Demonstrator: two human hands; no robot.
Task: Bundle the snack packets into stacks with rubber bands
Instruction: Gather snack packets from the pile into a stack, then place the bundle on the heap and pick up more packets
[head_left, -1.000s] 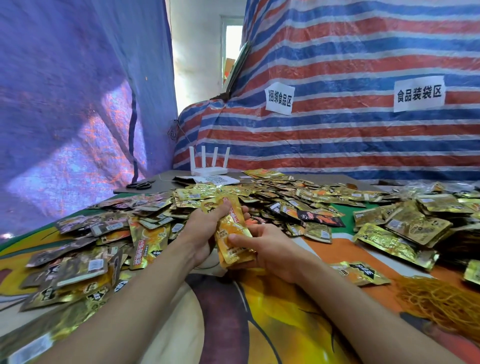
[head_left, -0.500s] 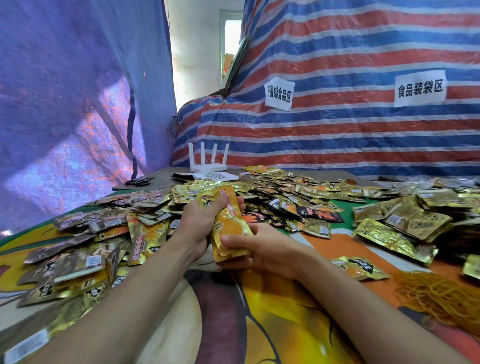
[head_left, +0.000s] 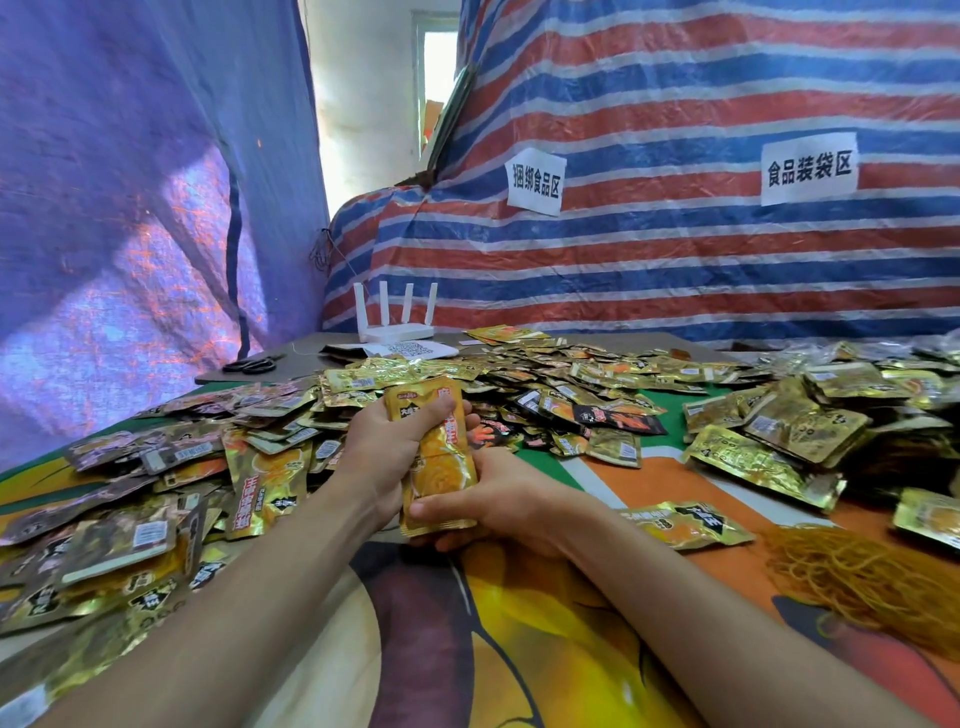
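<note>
Step in hand: squaring a stack. Both hands, left hand (head_left: 387, 441) and right hand (head_left: 501, 501), grip the orange-gold foil snack packet stack (head_left: 441, 457) at frame centre. Next, likely: take a band from the tan rubber band heap (head_left: 872, 577), lower right.

My left hand (head_left: 382, 449) grips the top of an upright orange stack of snack packets (head_left: 441, 467), and my right hand (head_left: 501, 501) pinches its bottom. Loose gold packets (head_left: 561, 374) cover the colourful tablecloth (head_left: 545, 649) beyond. Rubber bands (head_left: 872, 577) lie heaped at right.

Cloth-covered table (head_left: 545, 649) under loose snack packets (head_left: 571, 374), rubber bands (head_left: 872, 577), router (head_left: 400, 332), scissors (head_left: 252, 365).
</note>
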